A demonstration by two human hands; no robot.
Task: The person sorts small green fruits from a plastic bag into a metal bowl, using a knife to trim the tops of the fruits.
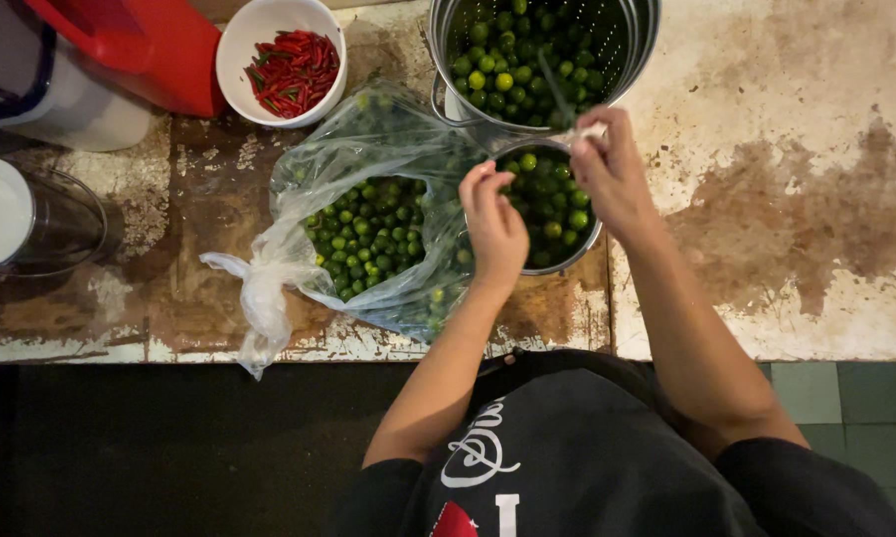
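Limes (552, 199), small round green ones, fill a metal bowl (589, 239) near the bench's front edge, approx. mid-bench. Bowl's left side is hidden behind the left hand (494, 227); its rear rim is covered by the right hand (612, 174). Left hand's fingers are bunched together over the bowl rim; can't tell if they pinch a lime. Right hand is closed on sthg thin and pale at its fingertips, too small to make out.

More limes sit in a metal colander (632, 40) at the bench's rear edge, cut off by the frame top, and in a clear plastic bag (368, 149) w/ a knotted end, just left of the bowl. White bowl of red chillies (291, 70) at the rear left. Red-and-white container (100, 60) and clear lidded jar (30, 219) at the left edge, both partly cut off.
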